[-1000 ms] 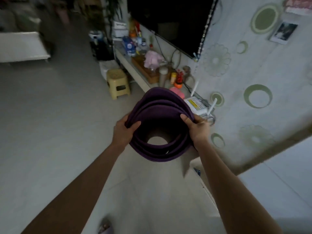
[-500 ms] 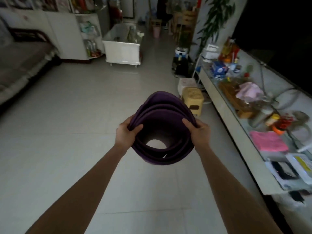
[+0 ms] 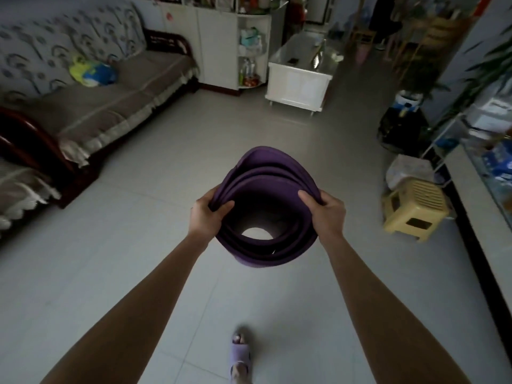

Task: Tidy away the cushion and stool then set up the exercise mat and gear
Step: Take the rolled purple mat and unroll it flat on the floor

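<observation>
Since the earlier frames the view has been turned to the left: the long counter (image 3: 476,195) is now pushed to the right edge, the sofa (image 3: 116,106) is taken in along the left, and the yellow plastic stool (image 3: 415,209), which was seen just behind the roll, is now seen well to the right of it, beside the counter. The rolled purple mat (image 3: 266,162) is kept in the same two-handed hold as before. It is held in the air over the tiled floor (image 3: 110,245), in the middle of the view, with its open end turned up toward the camera, so that pale floor is seen through the core. The left hand (image 3: 206,216) is clamped on the left rim, with the thumb hooked over the layers and the fingers curled round the outside, mostly hidden. The right hand (image 3: 328,214) is clamped on the right rim in the same way. A yellow and blue soft item (image 3: 91,72) is seen lying on the sofa seat. A white low cabinet (image 3: 299,84) is seen at the far end of the floor. One foot in a lilac slipper (image 3: 239,353) is seen below the roll.
</observation>
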### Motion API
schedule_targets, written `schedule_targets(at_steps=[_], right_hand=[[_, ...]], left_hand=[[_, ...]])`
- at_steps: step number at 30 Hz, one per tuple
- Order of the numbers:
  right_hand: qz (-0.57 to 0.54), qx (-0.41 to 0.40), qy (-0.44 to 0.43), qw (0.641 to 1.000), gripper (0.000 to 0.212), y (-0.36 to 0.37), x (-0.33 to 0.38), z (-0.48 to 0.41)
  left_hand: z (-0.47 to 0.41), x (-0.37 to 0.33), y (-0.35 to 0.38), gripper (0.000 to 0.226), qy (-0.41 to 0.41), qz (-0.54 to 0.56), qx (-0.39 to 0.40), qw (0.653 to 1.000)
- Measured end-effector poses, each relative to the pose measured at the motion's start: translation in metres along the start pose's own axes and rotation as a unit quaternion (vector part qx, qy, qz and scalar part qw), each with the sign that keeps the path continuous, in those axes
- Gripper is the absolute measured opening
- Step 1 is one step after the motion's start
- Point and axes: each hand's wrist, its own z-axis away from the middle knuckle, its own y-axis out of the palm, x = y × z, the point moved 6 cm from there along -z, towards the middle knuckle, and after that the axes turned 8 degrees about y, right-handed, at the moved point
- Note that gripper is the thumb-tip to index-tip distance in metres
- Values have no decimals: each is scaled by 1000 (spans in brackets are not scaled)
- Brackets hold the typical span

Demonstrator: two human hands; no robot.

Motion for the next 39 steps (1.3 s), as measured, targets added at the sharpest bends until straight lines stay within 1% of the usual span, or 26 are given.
schedule_targets(at_steps=[4, 10, 13, 16, 20, 24, 26, 30, 33, 37, 39], right_hand=[[8, 37, 14, 999, 19, 89, 6, -73], [21, 59, 17, 998, 11, 182, 15, -147], [28, 53, 29, 998, 16, 220, 14, -182], [32, 33, 44, 998, 23, 260, 6, -219], [27, -13, 72, 997, 25, 302, -3, -257], [12, -100, 112, 989, 16, 335, -19, -287], [5, -134, 134, 982, 17, 343, -24, -298], [-25, -212, 182, 960, 21, 345, -41, -318], [-47, -262, 206, 942, 22, 339, -55, -331], [-65, -339, 236, 908, 15, 325, -81, -350], [-79, -364, 250, 894, 14, 319, -92, -360]], left_hand=[[-87, 29, -36, 35, -24, -4, -31, 999], [-186, 64, -75, 38, -47, -16, -54, 997], [-235, 78, -88, 39, -52, -20, -53, 997], [-294, 101, -99, 40, -59, -29, -33, 997], [-372, 131, -106, 40, -50, -45, 22, 997], [-460, 155, -99, 40, -25, -66, 136, 988], [-495, 162, -87, 40, -11, -72, 180, 981], [-550, 183, -48, 41, 5, -76, 270, 960], [-579, 198, -13, 42, 7, -76, 317, 945], [-612, 219, 49, 43, 24, -104, 390, 915], [-626, 226, 78, 43, 32, -116, 420, 900]])
